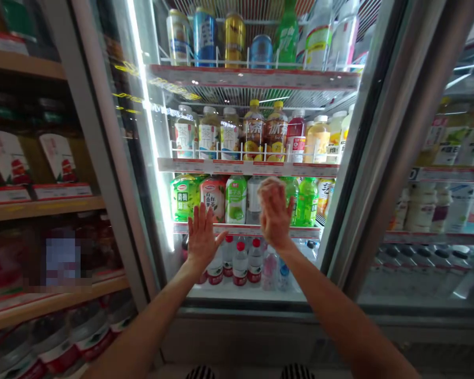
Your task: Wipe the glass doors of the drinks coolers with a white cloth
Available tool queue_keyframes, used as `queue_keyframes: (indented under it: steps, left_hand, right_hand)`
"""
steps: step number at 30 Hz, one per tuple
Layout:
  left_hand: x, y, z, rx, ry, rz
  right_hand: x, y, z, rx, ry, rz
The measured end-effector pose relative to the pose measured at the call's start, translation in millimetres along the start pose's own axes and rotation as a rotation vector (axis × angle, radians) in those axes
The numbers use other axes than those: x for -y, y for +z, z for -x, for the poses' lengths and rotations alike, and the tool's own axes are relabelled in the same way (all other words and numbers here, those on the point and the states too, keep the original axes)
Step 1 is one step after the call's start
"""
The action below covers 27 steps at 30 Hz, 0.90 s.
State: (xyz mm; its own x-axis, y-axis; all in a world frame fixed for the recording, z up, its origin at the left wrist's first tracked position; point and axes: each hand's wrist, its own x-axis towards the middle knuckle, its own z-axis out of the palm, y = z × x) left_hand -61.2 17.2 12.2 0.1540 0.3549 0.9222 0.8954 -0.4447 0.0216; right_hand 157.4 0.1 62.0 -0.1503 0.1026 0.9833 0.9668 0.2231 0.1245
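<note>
Left hand (pixel 202 236) spreads empty at the glass door (pixel 240 145); right hand (pixel 277 223) grips a blurred cloth (pixel 272 188), probably best pressed flat and evenly.

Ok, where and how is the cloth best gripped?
Probably by the bunched middle of the cloth, coming from the near side with the right hand. It looks crumpled, with its far side toward the fridge, so a near-side grip should leave that face free. Blur hides its exact folds.
</note>
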Motion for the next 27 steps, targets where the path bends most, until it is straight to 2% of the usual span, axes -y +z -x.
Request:
queue_keyframes:
  steps: [2, 4, 6, 9, 11, 12, 13, 16, 18, 19, 20, 22, 24, 25, 27]
  left_hand:
    - [1.3, -1.6, 0.2, -0.008, 0.016, -0.015]
    - [3.7, -3.7, 0.6, 0.008, 0.035, -0.027]
    - [6.0, -5.6, 1.0, 0.024, 0.049, -0.027]
    - [7.3, -6.7, 1.6, 0.041, 0.045, -0.019]
    - [6.9, -6.2, 1.8, 0.04, 0.037, -0.013]
    - [6.6, -5.8, 1.8, 0.034, 0.037, -0.01]
    - [6.4, -5.4, 1.9, 0.028, 0.039, -0.007]
    - [6.7, -4.7, 1.7, 0.017, 0.048, -0.013]
    - [7.3, -4.8, 1.6, 0.02, 0.054, -0.026]
    - [7.5, -4.8, 1.7, 0.021, 0.055, -0.033]
    - [7.6, -4.7, 1.8, 0.022, 0.057, -0.038]
    - [7.4, -3.9, 2.2, 0.026, 0.059, -0.046]
    - [6.6, -2.6, 2.3, 0.024, 0.052, -0.051]
    - [5.9, -2.0, 2.2, 0.022, 0.047, -0.051]
    - [4.2, -1.4, 1.9, 0.018, 0.038, -0.046]
  right_hand:
    - [24.3, 2.7, 19.6, 0.172, -0.26, -0.046]
    - [25.8, 1.1, 28.7, 0.228, -0.37, -0.059]
    - [5.8, -2.6, 21.6, 0.139, -0.279, -0.037]
    - [-28.5, -4.0, -5.9, -0.11, 0.064, 0.026]
    - [-30.0, -2.0, -15.5, -0.169, 0.183, 0.038]
    - [-22.7, -0.8, -13.8, -0.142, 0.168, 0.03]
    - [-11.8, 0.3, -7.7, -0.085, 0.098, 0.016]
    - [19.3, 0.7, 25.3, 0.147, -0.291, -0.04]
    - [17.0, -3.7, 43.2, 0.221, -0.412, -0.049]
    - [6.6, -7.3, 47.1, 0.211, -0.378, -0.039]
    - [-8.5, -11.2, 47.1, 0.164, -0.285, -0.017]
    - [-42.8, -17.6, 38.0, -0.008, -0.003, 0.052]
    - [-63.2, -20.0, 25.3, -0.166, 0.231, 0.106]
    - [-63.3, -19.4, 21.4, -0.2, 0.28, 0.108]
    - [-43.6, -15.5, 22.6, -0.144, 0.226, 0.069]
